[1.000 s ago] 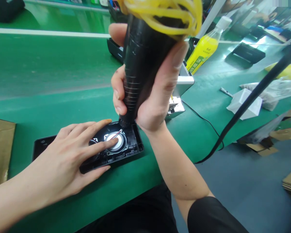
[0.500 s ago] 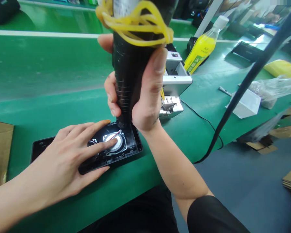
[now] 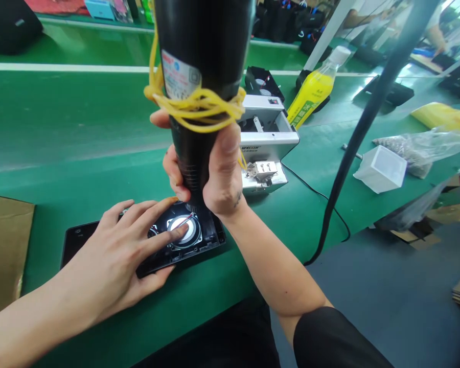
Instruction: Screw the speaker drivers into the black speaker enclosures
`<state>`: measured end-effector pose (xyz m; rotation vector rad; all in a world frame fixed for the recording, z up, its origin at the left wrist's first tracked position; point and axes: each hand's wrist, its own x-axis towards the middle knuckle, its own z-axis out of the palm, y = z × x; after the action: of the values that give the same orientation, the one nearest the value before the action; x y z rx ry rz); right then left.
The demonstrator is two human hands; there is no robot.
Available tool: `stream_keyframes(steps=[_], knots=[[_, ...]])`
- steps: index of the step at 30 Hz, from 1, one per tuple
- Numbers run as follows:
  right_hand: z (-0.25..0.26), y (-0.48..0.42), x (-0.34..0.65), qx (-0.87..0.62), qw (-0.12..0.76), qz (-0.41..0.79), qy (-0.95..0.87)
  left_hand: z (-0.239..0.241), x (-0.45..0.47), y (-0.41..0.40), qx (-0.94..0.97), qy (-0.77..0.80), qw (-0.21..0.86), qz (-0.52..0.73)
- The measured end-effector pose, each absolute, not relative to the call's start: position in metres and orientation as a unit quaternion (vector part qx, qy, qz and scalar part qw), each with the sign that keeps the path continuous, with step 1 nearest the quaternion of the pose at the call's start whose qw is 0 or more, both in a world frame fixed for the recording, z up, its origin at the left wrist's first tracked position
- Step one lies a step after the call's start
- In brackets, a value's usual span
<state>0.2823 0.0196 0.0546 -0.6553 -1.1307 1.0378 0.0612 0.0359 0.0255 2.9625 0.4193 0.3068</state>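
My right hand (image 3: 222, 174) is wrapped around a black electric screwdriver (image 3: 205, 56), which has a label and tangled yellow rubber bands (image 3: 199, 110) around its body. The screwdriver points down into a black speaker housing (image 3: 80, 237), at the far edge of a round speaker (image 3: 184, 231); its bit is hidden. My left hand (image 3: 126, 250) spans the housing with fingers spread. One fingertip presses on the speaker's centre, another reaches the far rim, and the thumb lies along the near side. A second speaker is mostly covered by the fingers.
Behind my right hand stands a screw feeder (image 3: 270, 135), with a yellow drink bottle (image 3: 312, 89) beside it. A black cable (image 3: 352, 153) hangs across the right. Farther right are a white plastic box (image 3: 383, 168) and a bag (image 3: 417, 148). Cardboard (image 3: 7, 245) lies left.
The view has tilted up a little. The screwdriver's upper body has shifted left and its rubber bands sit lower in view. The left hand keeps its place on the housing.
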Motion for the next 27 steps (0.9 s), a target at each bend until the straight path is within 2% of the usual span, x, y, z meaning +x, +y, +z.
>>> stream_keyframes(steps=[5,13,17,23,27], knots=[[0.052,0.008,0.27,-0.266,0.681,0.474,-0.491,0.025,0.062,0.03,0.973,0.173,0.096,0.117],[0.037,0.02,0.27,-0.223,0.675,0.468,-0.525,0.024,0.063,0.026,0.975,0.169,0.08,0.122],[0.057,0.019,0.277,-0.238,0.697,0.456,-0.499,0.02,0.061,0.026,0.972,0.184,0.085,0.121],[0.125,-0.02,0.319,-0.31,0.791,0.267,-0.456,0.011,0.053,0.027,0.97,0.179,0.093,0.137],[0.13,-0.023,0.358,-0.337,0.812,0.134,-0.457,0.003,0.041,0.026,0.958,0.205,0.105,0.17]])
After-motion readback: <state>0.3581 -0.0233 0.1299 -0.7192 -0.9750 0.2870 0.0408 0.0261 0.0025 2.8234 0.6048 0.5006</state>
